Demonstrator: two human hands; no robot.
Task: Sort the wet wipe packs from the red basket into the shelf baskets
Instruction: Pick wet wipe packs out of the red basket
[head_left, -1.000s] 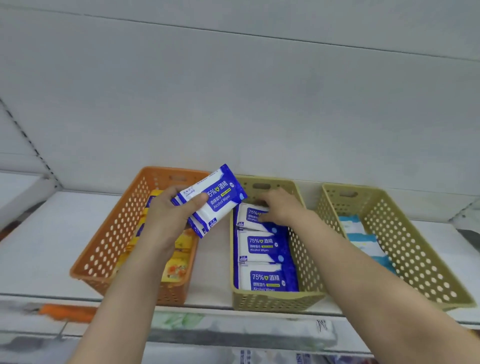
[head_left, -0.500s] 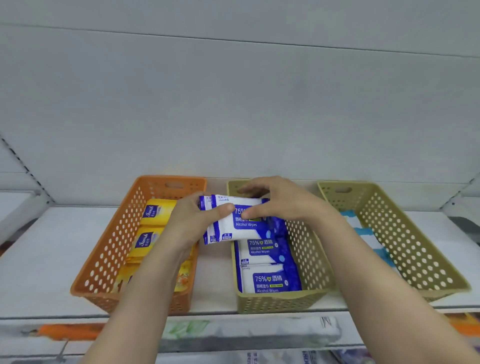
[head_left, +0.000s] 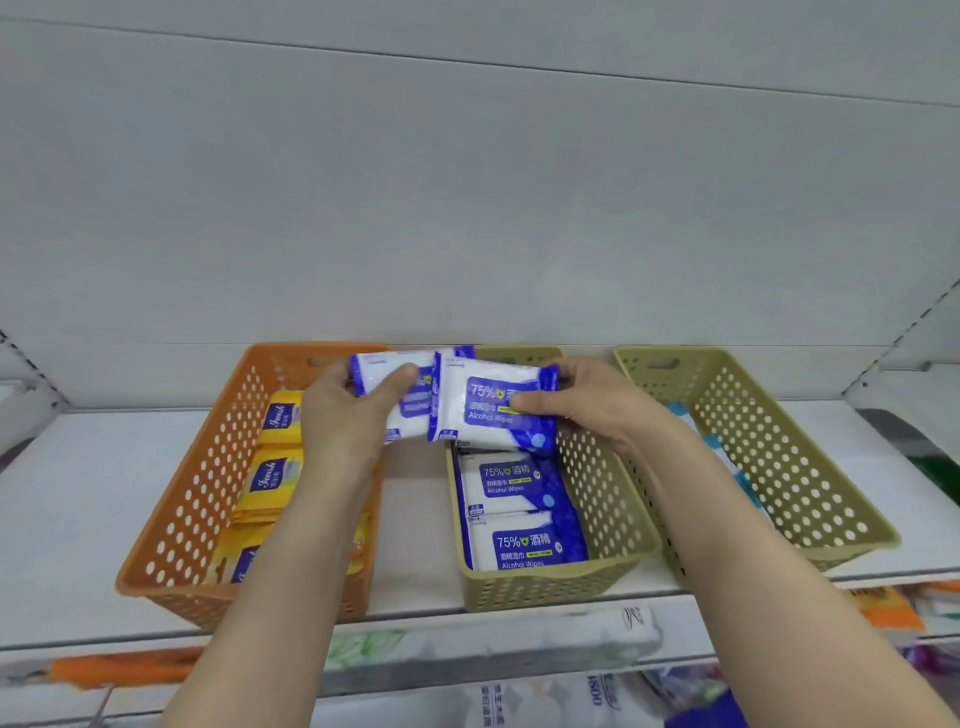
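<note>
Both hands are up at the shelf, each gripping a blue-and-white alcohol wipe pack. The left hand (head_left: 348, 415) pinches one pack (head_left: 389, 395) between thumb and fingers; the right hand (head_left: 587, 410) clasps the other pack (head_left: 493, 410), at three o'clock of the first, their edges overlapping. Both hover over the far end of the middle tan basket (head_left: 608, 509), where two matching packs (head_left: 519, 519) lie flat. At nine o'clock an orange basket (head_left: 192, 499) holds yellow packs (head_left: 270, 478); at three o'clock sits another tan basket (head_left: 779, 467).
</note>
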